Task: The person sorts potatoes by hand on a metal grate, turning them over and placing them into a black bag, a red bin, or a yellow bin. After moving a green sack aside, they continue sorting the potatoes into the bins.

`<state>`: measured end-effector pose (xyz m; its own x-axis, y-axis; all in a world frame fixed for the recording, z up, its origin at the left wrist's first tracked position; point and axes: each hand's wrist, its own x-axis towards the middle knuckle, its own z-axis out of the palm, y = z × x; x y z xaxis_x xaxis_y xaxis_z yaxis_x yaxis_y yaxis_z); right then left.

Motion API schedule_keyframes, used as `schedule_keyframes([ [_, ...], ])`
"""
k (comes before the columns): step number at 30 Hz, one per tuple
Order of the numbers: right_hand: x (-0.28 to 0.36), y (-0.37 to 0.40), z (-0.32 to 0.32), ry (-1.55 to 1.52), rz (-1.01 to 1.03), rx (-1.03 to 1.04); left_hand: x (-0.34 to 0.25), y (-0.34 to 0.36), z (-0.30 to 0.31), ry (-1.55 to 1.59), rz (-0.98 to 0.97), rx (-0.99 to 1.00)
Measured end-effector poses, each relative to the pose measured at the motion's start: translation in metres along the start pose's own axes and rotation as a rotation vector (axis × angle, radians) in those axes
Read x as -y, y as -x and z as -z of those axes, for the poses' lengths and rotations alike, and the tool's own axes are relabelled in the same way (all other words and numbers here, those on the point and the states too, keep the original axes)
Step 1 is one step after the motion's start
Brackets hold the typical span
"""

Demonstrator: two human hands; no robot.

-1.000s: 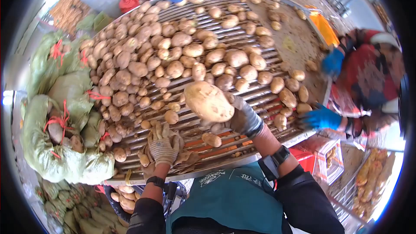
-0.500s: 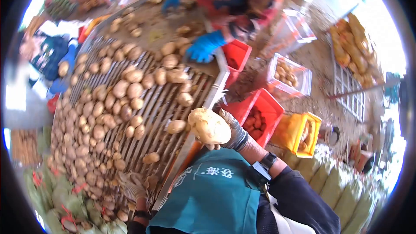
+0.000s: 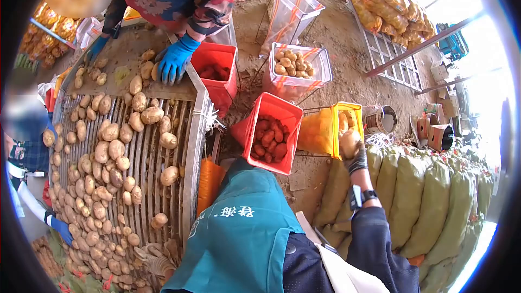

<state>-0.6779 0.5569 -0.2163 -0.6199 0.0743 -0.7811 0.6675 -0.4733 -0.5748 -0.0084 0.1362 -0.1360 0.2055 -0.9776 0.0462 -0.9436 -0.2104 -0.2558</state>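
Note:
My right hand (image 3: 356, 161), in a dark glove, reaches out to the right and grips a large pale potato (image 3: 349, 142) at the mouth of a yellow mesh bag (image 3: 317, 133). The bag hangs open on a square yellow frame, and other potatoes show inside it. At the lower left, my left hand (image 3: 157, 262) wears a light striped glove and rests low over the slatted sorting rack (image 3: 179, 201), its fingers apart. Many loose potatoes (image 3: 108, 154) are spread over the slats around and beyond it.
Between me and the yellow bag stands a red bag (image 3: 293, 146) of reddish potatoes; another red bag (image 3: 220, 49) and a clear bag (image 3: 324, 73) stand farther off. Full green sacks (image 3: 423, 206) line the right. A co-worker's blue glove (image 3: 176, 59) touches the rack's far end.
My right hand has carried the large potato from beside the rack over to the yellow bag on the right. The view has turned right. My left hand stays low at the rack.

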Motion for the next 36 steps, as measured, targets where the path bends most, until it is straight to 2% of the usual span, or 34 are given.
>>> schedule_keyframes([
  [1, 0.02, -0.022, 0.009, 0.004, 0.016, 0.033, -0.004, 0.002, -0.001, 0.001, -0.007, -0.014],
  [2, 0.04, -0.066, 0.029, -0.137, -0.09, -0.04, -0.006, 0.004, 0.0, 0.005, -0.016, -0.023],
  [3, 0.049, -0.085, 0.035, -0.066, 0.017, -0.023, -0.007, 0.006, 0.0, 0.012, -0.027, -0.038],
  [5, 0.057, -0.071, -0.007, 0.437, 0.167, -0.217, -0.008, 0.006, -0.005, 0.028, -0.052, -0.081],
  [6, 0.054, -0.064, -0.03, 0.609, 0.215, -0.244, -0.007, 0.005, -0.01, 0.036, -0.072, -0.114],
  [7, 0.045, -0.069, -0.051, 0.678, 0.263, -0.187, -0.003, 0.004, -0.016, 0.052, -0.101, -0.159],
  [9, 0.023, -0.067, -0.096, 0.695, 0.254, 0.014, 0.004, 0.003, -0.031, 0.077, -0.145, -0.25],
  [10, 0.005, -0.067, -0.117, 0.736, 0.284, 0.14, -0.012, 0.008, -0.003, 0.101, -0.098, -0.143],
  [11, -0.019, -0.047, -0.151, 0.858, 0.33, 0.166, -0.028, 0.012, 0.026, 0.119, -0.047, -0.036],
  [12, -0.044, -0.029, -0.178, 0.908, 0.373, 0.272, -0.022, 0.01, 0.015, 0.074, 0.015, 0.019],
  [16, -0.14, 0.082, -0.282, 1.042, 0.453, 0.788, -0.03, 0.011, 0.031, 0.114, 0.025, 0.016],
  [19, -0.221, 0.145, -0.324, 1.041, 0.846, 1.365, -0.033, 0.012, 0.041, 0.182, 0.032, 0.054],
  [20, -0.243, 0.165, -0.33, 1.093, 0.882, 1.445, -0.034, 0.012, 0.044, 0.219, 0.027, 0.086],
  [21, -0.247, 0.213, -0.346, 1.383, 0.983, 1.53, -0.033, 0.011, 0.045, 0.225, 0.065, 0.084],
  [22, -0.262, 0.231, -0.356, 1.397, 1.161, 1.761, -0.032, 0.01, 0.045, 0.225, 0.032, 0.097],
  [23, -0.276, 0.25, -0.362, 1.537, 1.105, 1.905, -0.031, 0.009, 0.046, 0.225, -0.003, 0.109],
  [25, -0.309, 0.266, -0.369, 1.591, 1.491, 2.13, -0.03, 0.008, 0.046, 0.234, 0.043, 0.132],
  [27, -0.333, 0.274, -0.377, 1.786, 1.433, 2.224, -0.028, 0.005, 0.044, 0.218, 0.047, 0.13],
  [28, -0.347, 0.283, -0.395, 2.025, 1.491, 2.318, -0.032, 0.005, 0.051, 0.229, 0.039, 0.19],
  [29, -0.353, 0.283, -0.407, 1.992, 1.51, 2.354, -0.031, 0.004, 0.048, 0.233, 0.063, 0.193],
  [31, -0.374, 0.297, -0.432, 2.142, 1.416, 2.162, -0.027, 0.005, 0.043, 0.213, 0.003, 0.174],
  [32, -0.385, 0.302, -0.449, 1.878, 1.447, 2.131, -0.026, 0.005, 0.041, 0.225, 0.007, 0.173],
  [33, -0.4, 0.306, -0.469, 1.611, 1.564, 2.154, -0.026, 0.005, 0.04, 0.232, 0.022, 0.183],
  [34, -0.42, 0.308, -0.488, 1.549, 1.515, 2.127, -0.025, 0.005, 0.039, 0.226, 0.011, 0.177],
  [35, -0.424, 0.34, -0.502, 1.609, 1.648, 2.073, -0.025, 0.004, 0.039, 0.219, -0.001, 0.17],
  [36, -0.442, 0.345, -0.518, 1.512, 1.692, 2.154, -0.026, 0.002, 0.045, 0.217, -0.005, 0.177],
])
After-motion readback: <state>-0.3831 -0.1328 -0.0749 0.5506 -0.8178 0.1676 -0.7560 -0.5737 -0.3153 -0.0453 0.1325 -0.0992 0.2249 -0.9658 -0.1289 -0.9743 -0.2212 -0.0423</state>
